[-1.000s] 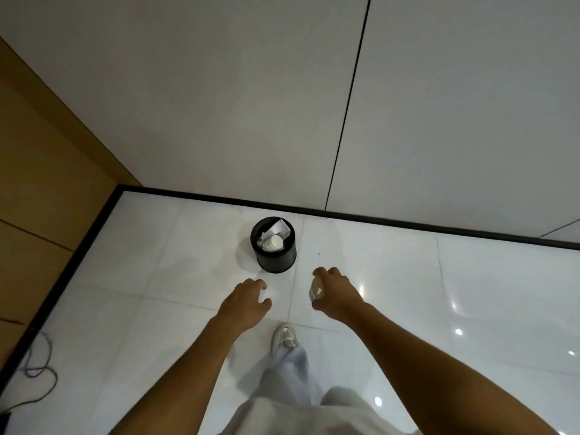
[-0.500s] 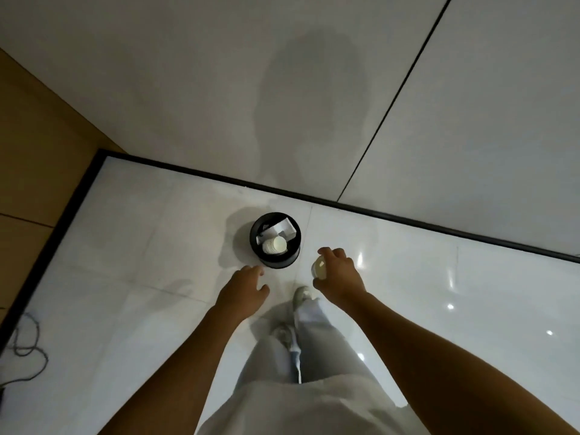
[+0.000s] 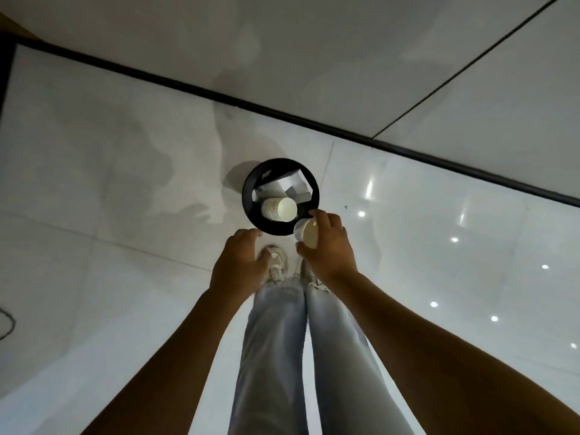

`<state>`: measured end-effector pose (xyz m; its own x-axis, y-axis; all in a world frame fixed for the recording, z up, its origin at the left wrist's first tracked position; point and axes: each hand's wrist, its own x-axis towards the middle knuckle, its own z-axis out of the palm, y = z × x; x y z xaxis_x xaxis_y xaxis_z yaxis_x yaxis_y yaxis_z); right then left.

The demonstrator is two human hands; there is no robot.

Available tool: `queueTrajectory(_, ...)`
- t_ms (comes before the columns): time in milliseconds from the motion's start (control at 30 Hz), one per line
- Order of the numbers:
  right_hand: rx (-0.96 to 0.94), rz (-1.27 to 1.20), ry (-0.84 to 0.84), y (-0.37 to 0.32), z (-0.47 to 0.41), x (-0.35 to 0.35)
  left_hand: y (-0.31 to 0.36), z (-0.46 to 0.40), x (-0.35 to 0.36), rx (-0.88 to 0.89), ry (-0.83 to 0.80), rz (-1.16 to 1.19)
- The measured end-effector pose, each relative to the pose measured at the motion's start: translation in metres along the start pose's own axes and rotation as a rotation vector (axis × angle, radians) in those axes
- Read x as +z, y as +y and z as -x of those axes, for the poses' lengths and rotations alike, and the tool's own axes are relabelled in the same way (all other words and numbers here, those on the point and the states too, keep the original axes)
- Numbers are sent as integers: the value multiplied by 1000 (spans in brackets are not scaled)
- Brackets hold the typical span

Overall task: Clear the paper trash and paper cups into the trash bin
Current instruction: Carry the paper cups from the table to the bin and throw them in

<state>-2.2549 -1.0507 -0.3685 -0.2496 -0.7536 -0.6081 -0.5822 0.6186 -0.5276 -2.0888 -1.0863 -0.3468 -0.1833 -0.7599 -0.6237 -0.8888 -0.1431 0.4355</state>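
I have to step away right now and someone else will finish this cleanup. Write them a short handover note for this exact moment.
Right hand: grips one paper cup, held at the near rim of the trash bin, not yet released.
Left hand: open, holds nothing, hovering just short of the bin.
Bin: black, round, on the tiled floor by the wall, right in front of the feet.
Done: a stack of paper cups and folded paper trash already lie inside.
Left: move the held cup over the opening and drop it in. No other trash is in view here.

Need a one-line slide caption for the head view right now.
Right hand holds a paper cup at the rim of the black trash bin, which already holds stacked cups and paper; left hand empty.
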Motion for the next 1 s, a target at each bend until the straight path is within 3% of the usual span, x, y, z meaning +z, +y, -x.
queueTrajectory(233,33,-8,59,48,-106,94,-60,-84,52,-16,-20,-10)
queueTrajectory(467,-2,-51,9,75,-160,151,-108,-113,89,1,-32,-2)
queueTrajectory(800,-31,27,-65,74,-183,178,-127,-130,103,-6,-12,26)
queueTrajectory(1000,-12,46,-81,58,-151,150,-103,-118,73,36,-4,-10)
